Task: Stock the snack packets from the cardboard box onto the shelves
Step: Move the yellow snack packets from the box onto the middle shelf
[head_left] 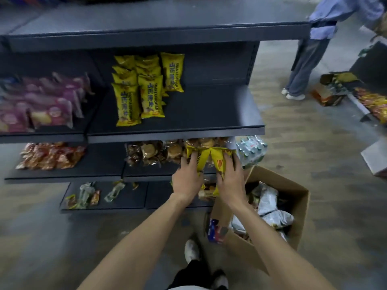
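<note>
Dark shop shelves [176,130], box [293,208] on floor. Left hand [187,177] and right hand [230,178] each grip yellow packet [200,159]. Step: carrying up. Next: stand beside yellow row [138,88].

Head view, looking down over shelves [176,130], near

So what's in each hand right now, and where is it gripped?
Each hand holds a yellow snack packet. The left hand grips one packet around its lower half; the right hand grips the other packet likewise, upper ends sticking out above the fingers.
</note>
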`<state>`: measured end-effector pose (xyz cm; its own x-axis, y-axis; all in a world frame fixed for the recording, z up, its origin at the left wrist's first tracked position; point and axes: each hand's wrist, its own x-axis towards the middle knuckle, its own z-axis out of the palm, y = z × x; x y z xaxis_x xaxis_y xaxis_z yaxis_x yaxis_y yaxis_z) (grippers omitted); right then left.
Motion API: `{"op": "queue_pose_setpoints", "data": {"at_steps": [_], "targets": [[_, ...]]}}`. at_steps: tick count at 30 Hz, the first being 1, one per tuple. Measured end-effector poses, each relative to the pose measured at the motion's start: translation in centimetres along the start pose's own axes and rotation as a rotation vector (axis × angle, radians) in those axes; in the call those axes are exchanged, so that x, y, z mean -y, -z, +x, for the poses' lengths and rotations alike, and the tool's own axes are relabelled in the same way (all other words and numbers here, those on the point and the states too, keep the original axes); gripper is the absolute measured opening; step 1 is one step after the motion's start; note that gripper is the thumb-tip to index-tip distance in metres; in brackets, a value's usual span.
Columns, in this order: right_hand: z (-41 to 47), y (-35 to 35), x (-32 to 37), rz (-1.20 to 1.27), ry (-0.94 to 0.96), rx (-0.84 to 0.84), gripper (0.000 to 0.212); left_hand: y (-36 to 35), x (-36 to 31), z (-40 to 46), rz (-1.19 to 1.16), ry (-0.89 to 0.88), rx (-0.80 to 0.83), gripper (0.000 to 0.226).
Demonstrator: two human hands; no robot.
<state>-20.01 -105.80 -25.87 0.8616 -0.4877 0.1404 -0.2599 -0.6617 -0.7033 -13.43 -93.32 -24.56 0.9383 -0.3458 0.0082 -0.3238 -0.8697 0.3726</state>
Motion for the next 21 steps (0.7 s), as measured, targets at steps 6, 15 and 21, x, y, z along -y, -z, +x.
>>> {"op": "queue_pose_setpoints", "data": {"at_steps": [6, 15, 21], "targets": [[0.2, -3.5, 6.2, 0.076, 0.114, 0.072, 0.060, 4.7, 5.3, -0.3, 0.004, 0.095, -0.108, 0.071], [4.0, -9.3, 14.5, 0.093, 0.189, 0.035, 0.065, 10.1, 12.4, 4.3, 0.021, 0.080, -0.225, 0.069], [6.5, -11.4, 18.0, 0.102, 0.218, 0.015, 0.070, 12.6, 15.0, 9.1, 0.046, -0.035, -0.241, 0.071]]}}
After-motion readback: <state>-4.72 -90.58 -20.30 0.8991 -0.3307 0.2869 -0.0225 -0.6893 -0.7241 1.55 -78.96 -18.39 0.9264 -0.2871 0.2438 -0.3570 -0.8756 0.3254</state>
